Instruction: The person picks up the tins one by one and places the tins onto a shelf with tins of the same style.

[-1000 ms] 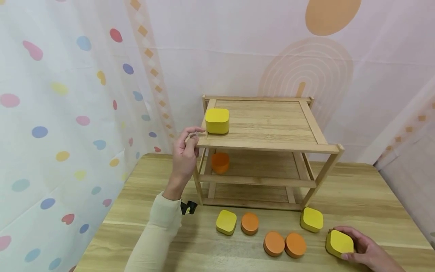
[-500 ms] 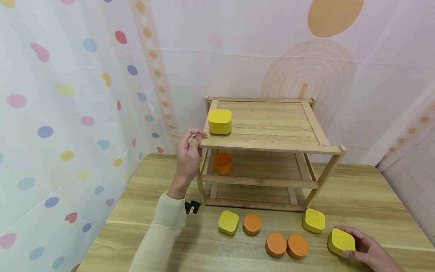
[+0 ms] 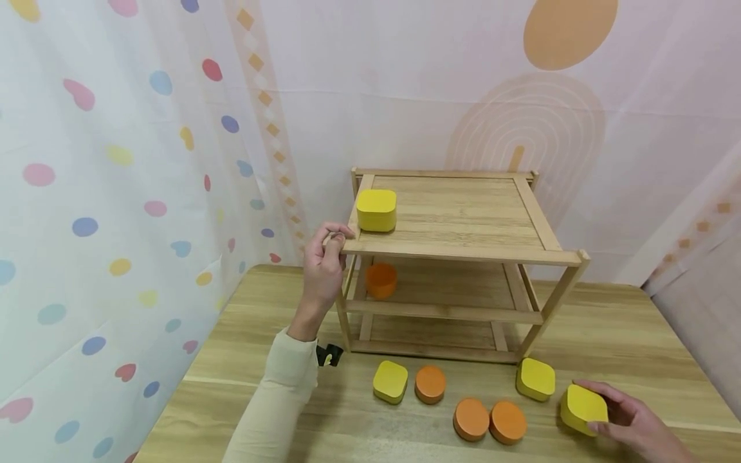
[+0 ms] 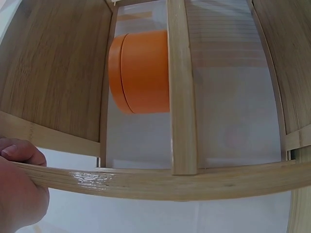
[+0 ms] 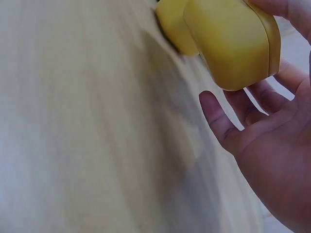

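Observation:
My left hand (image 3: 324,273) grips the front left corner of a wooden rack (image 3: 457,218); in the left wrist view its fingers (image 4: 29,154) curl round the frame. Beside those fingers, a yellow rounded-square tin (image 3: 376,212) sits on the top shelf. A round orange tin (image 3: 381,281) stands on the shelf below, its lid seam visible in the left wrist view. My right hand (image 3: 639,421) holds another yellow rounded-square tin (image 5: 233,43) between thumb and fingers, low at the table's right side. Whether that tin touches the table is unclear.
In front of the rack lie a yellow tin (image 3: 390,382), an orange tin (image 3: 430,384), two more orange tins (image 3: 471,419) side by side, and a yellow tin (image 3: 535,379) near the rack's right leg. A patterned curtain (image 3: 405,103) hangs behind the wooden table (image 3: 231,360).
The head view has shifted slightly, so everything appears a little to the right and lower. Both hands keep their places, the left on the rack and the right on the yellow tin.

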{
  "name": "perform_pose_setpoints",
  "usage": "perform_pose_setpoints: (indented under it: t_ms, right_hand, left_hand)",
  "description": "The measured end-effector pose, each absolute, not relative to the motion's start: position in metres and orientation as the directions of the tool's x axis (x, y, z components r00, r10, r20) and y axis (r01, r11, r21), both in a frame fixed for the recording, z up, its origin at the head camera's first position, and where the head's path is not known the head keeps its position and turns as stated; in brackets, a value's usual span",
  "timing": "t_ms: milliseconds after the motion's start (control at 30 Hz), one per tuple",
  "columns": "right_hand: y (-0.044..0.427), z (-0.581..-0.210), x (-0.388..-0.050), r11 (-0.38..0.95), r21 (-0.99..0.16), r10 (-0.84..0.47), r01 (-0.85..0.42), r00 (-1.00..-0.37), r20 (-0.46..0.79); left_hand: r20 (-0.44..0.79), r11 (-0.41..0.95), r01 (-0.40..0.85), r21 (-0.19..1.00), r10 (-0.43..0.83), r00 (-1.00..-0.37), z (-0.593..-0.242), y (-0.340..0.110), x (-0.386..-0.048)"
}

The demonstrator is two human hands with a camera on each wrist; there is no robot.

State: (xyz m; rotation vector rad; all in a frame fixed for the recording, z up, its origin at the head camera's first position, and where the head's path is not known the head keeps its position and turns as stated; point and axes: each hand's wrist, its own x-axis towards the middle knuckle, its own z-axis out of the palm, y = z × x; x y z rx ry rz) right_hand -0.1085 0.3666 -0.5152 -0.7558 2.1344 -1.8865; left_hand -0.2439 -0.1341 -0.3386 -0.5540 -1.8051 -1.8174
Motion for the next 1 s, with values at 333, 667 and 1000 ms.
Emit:
perform_pose_setpoints:
  t_ms: [333,667,1000]
  right_hand:
    - [0.361,-0.485,-0.108,0.048,-0.960,-0.480,-0.276,-0.849,0.220]
    - [0.361,-0.458,-0.112,0.014,-0.945,-0.517,-0.327,-0.811,0.273]
    - [0.342,-0.422,-0.125,-0.149,-0.864,-0.601,-0.480,-0.650,0.465]
  left_hand:
    - [0.619,0.022,0.620,0.785,-0.073,-0.782,-0.339,-0.134,-0.243]
    - [0.618,0.027,0.618,0.786,-0.066,-0.783,-0.339,-0.133,-0.242]
    - [0.621,0.045,0.619,0.784,-0.069,-0.781,-0.338,-0.134,-0.242]
